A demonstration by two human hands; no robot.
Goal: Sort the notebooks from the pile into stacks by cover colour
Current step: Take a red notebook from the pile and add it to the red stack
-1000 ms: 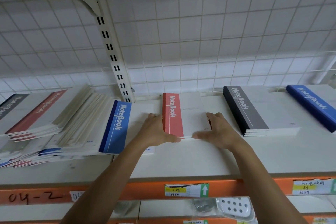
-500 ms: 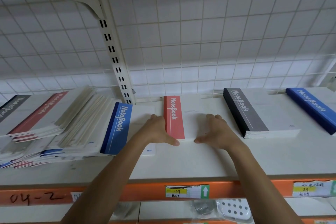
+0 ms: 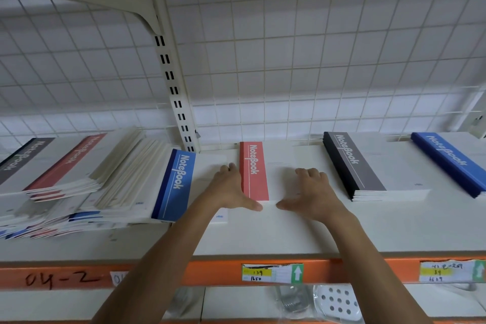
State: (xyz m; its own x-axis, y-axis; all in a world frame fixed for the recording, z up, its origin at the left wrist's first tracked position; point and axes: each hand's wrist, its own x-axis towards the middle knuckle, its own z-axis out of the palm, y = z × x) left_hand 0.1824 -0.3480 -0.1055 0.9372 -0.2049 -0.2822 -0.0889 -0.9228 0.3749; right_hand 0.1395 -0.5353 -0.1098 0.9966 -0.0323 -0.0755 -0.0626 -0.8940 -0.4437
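With fingers spread (gripping nothing), the left hand [image 3: 227, 189] and right hand [image 3: 313, 192] bracket the red stack [image 3: 253, 171]; uneven pushing could fan it out between them.

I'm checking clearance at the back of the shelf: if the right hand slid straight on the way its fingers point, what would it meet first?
Probably the wire grid panel behind the shelf; the right hand lies on the red notebook and nothing stands beyond it, though depth is unclear.
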